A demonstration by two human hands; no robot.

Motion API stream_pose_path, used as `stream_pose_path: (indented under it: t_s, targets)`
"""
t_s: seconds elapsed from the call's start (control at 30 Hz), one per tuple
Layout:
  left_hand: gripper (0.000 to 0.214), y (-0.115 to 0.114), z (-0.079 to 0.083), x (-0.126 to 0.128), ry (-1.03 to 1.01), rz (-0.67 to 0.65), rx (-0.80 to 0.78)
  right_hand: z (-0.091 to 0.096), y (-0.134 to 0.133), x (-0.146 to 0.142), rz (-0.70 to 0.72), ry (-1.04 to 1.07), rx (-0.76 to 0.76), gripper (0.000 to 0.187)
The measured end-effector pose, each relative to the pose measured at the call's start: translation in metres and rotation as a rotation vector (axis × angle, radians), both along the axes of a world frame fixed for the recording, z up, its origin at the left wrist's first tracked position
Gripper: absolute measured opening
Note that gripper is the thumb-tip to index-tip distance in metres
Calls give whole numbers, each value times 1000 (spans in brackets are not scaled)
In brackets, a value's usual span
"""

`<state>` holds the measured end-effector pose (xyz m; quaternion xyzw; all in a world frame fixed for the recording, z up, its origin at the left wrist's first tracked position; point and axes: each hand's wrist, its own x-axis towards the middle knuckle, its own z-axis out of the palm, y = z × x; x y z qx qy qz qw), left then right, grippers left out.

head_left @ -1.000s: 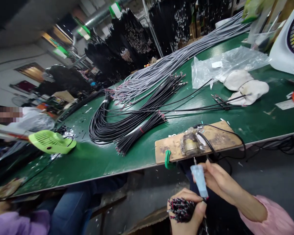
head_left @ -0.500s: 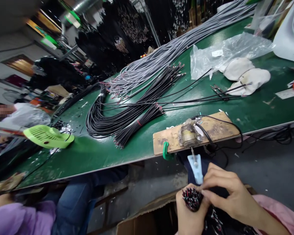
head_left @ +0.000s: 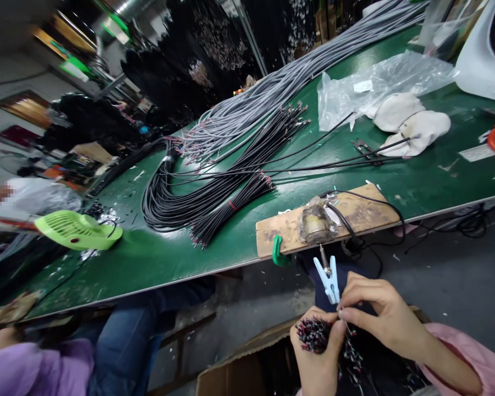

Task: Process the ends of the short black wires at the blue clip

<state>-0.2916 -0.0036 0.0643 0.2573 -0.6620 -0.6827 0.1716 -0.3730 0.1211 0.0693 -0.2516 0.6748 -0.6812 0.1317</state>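
My left hand (head_left: 318,360) is wrapped round a bundle of thin black wires with red stripped tips (head_left: 311,333), held low below the table edge. My right hand (head_left: 377,313) pinches at the bundle's top with thumb and fingers, and a pale blue clothespin-like clip (head_left: 329,278) sticks up from behind its fingers. Just above, a wooden board (head_left: 361,212) lies at the edge of the green table (head_left: 148,264). It carries a round solder-stained pot (head_left: 315,223) and a black cord.
Bundles of black cables (head_left: 214,190) and grey cables (head_left: 272,99) lie across the table. A plastic bag (head_left: 379,82), white cloth pieces (head_left: 412,129), a green fan (head_left: 76,231) and a white fan (head_left: 484,49) stand around. Another person's legs (head_left: 119,346) are at lower left; a cardboard box (head_left: 239,374) sits below.
The blue clip turned from flat side to showing its two prongs. My right hand moved from holding the clip up to pinching at the wire bundle, and both hands shifted slightly.
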Motion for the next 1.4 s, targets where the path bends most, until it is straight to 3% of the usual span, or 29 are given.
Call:
stream_pose_path:
  t_s: [0.13,0.23,0.4,0.47,0.57,0.67,0.73,0.83,1.0,1.1,1.2,1.3,1.4]
  targets:
    - [30,3,3,-4,-16,35,25,-1,-6,7,-121,77,-10,19]
    - [31,3,2,-3,-76,11,121,-6,-7,10,-122,33,-69,16]
    - [27,1,3,-3,-12,-66,240,-21,-12,8,182,-610,-392,26]
    - [21,0,7,-4,42,-58,194,-21,-17,3,198,-782,-486,30]
    - [14,-4,15,-5,133,-71,36,-10,-26,-11,94,-800,-535,34]
    - [10,-9,24,-9,195,-86,-102,4,-33,-23,191,-760,-575,42]
    - [10,-13,28,-12,221,-84,-134,11,-36,-28,233,-759,-572,43]
    - [10,-15,31,-18,239,-85,-144,16,-40,-30,189,-783,-572,40]
    - [14,-13,21,-23,214,-98,-47,16,-41,-30,199,-813,-600,41]
    - [16,-11,11,-20,207,-76,44,9,-39,-30,202,-862,-627,44]
    - [16,-13,6,-15,211,-77,8,-7,-33,-29,153,-889,-633,43]
    - [17,-15,7,-10,203,-97,-20,-21,-22,-27,117,-801,-535,39]
    - [22,-14,9,-5,153,-154,64,-25,-11,-25,98,-600,-310,29]
